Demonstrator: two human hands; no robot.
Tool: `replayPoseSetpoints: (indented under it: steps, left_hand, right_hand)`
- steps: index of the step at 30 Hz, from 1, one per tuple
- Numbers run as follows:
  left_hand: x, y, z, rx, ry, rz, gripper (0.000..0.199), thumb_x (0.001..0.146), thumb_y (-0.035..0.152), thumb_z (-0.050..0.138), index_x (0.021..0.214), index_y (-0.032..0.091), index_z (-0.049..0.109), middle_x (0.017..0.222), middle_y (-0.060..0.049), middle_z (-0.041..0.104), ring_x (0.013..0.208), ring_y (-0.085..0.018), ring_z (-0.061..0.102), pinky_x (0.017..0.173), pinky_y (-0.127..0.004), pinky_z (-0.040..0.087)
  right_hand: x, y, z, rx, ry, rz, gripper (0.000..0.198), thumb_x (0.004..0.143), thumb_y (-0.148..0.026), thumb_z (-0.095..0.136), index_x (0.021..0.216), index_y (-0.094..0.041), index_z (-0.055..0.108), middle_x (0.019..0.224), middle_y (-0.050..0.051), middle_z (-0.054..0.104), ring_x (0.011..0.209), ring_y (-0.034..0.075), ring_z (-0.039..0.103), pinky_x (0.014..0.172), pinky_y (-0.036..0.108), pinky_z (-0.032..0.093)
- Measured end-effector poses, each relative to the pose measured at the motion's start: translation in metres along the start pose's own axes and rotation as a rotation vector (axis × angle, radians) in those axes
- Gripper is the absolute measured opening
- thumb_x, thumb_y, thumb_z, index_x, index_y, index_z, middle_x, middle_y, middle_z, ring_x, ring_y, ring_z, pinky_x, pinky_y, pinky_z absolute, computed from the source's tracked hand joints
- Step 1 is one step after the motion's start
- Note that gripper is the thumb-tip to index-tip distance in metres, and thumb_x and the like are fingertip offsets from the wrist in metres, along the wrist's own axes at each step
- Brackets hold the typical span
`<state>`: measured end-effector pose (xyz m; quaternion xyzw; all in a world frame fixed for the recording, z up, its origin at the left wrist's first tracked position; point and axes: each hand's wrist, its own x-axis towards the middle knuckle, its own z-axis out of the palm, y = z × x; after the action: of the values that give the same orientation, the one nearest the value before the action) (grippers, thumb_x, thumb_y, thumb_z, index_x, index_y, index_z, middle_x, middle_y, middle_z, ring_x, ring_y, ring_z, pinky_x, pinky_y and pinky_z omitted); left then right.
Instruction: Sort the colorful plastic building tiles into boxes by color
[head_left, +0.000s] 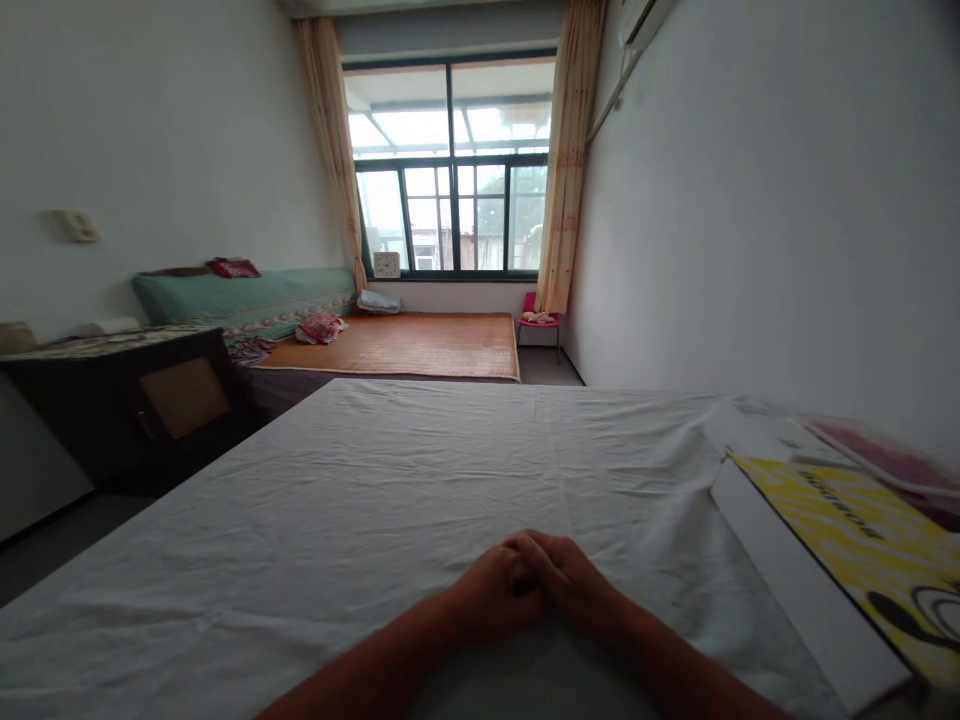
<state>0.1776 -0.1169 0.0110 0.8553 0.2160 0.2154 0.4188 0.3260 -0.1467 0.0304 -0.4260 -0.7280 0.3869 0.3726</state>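
My left hand (487, 592) and my right hand (564, 572) are clasped together at the near middle of a bed-like surface under a white sheet (420, 460). The fingers of both are closed against each other, the right ones lying partly over the left. No object shows in either hand, though the inner palms are hidden. Nearest to my right hand, at the right edge, lies a white box with a yellow patterned lid (840, 530). The sheet is lightly wrinkled around the hands.
Behind the sheet lies a bed with a brown mat (435, 340), a green headboard cover (277, 295) and a red cloth (321, 328). A dark cabinet (112, 410) stands left. At the back are a window (450, 215), a square clock (387, 264) and a pink chair (538, 319).
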Motion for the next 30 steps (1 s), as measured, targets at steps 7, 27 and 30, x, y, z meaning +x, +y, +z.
replayPoseSetpoints:
  steps: [7, 27, 30]
  left_hand:
    - [0.002, 0.002, 0.003, 0.017, 0.026, -0.043, 0.022, 0.073, 0.008, 0.045, 0.078, 0.010, 0.066, 0.063, 0.001, 0.062, 0.056, -0.009, 0.055, 0.055, -0.018, 0.043]
    - [0.082, 0.072, 0.057, 0.111, -0.018, -0.077, 0.038, 0.084, 0.042, 0.046, 0.098, 0.015, 0.068, 0.090, -0.006, 0.067, 0.079, -0.017, 0.057, 0.071, -0.027, 0.047]
    - [0.113, 0.084, 0.093, 0.044, 0.028, -0.017, 0.044, 0.083, 0.049, 0.047, 0.106, 0.016, 0.066, 0.098, -0.008, 0.066, 0.088, -0.020, 0.057, 0.080, -0.031, 0.046]
  right_hand:
    - [-0.001, 0.003, -0.002, -0.060, 0.009, -0.052, 0.054, 0.093, -0.053, 0.026, 0.094, -0.018, 0.067, 0.084, 0.002, 0.067, 0.079, 0.015, 0.061, 0.073, 0.025, 0.044]
    - [-0.343, 0.026, -0.296, -0.631, 1.565, 0.462, 0.047, 0.075, -0.047, 0.040, 0.103, -0.016, 0.062, 0.099, 0.012, 0.066, 0.091, 0.028, 0.061, 0.081, 0.040, 0.046]
    - [-0.367, 0.069, -0.298, -0.486, 1.434, 0.663, 0.055, 0.070, -0.053, 0.043, 0.103, -0.013, 0.061, 0.097, 0.015, 0.066, 0.093, 0.031, 0.061, 0.081, 0.041, 0.046]
